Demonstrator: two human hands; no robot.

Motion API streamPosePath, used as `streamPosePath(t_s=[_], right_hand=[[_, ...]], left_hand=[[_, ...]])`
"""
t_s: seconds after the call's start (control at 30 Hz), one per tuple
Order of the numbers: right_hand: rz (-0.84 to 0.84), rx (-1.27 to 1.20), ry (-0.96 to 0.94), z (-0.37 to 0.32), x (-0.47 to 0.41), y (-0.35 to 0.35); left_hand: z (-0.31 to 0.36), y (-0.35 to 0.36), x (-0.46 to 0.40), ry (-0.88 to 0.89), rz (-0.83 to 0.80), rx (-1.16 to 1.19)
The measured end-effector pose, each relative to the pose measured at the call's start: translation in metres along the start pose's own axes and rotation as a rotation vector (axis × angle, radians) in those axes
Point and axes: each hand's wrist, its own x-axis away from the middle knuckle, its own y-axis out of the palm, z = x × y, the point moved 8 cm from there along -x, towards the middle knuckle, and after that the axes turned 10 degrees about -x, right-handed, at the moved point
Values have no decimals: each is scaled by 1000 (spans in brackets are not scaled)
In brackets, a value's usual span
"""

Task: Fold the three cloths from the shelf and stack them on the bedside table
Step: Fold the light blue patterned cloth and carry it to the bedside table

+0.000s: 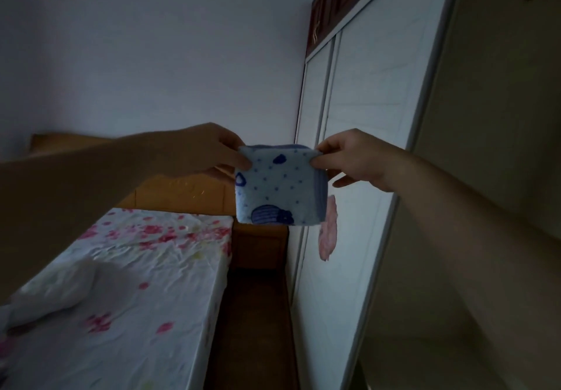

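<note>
A small light-blue cloth (277, 187) with dark-blue dots and shapes hangs folded in the air at the middle of the view. My left hand (212, 153) pinches its upper left corner. My right hand (352, 159) pinches its upper right corner. Below the cloth stands the wooden bedside table (258, 247), partly hidden behind it. A pink cloth (328, 231) hangs just right of and below the blue one, against the wardrobe door.
A bed (127, 292) with a white sheet printed with red flowers fills the lower left, its wooden headboard (182, 192) behind. White sliding wardrobe doors (364, 116) run along the right. A narrow dark floor strip (255, 329) lies between bed and wardrobe.
</note>
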Motion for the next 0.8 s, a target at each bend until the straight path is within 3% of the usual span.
streamPosePath(t_s=[0.47, 0.8], right_hand=[[8, -8, 30, 77, -275, -21], [-86, -3, -2, 186, -500, -17]], left_hand=[[-64, -66, -269, 24, -18, -95], [-149, -85, -479, -41, 18, -131]])
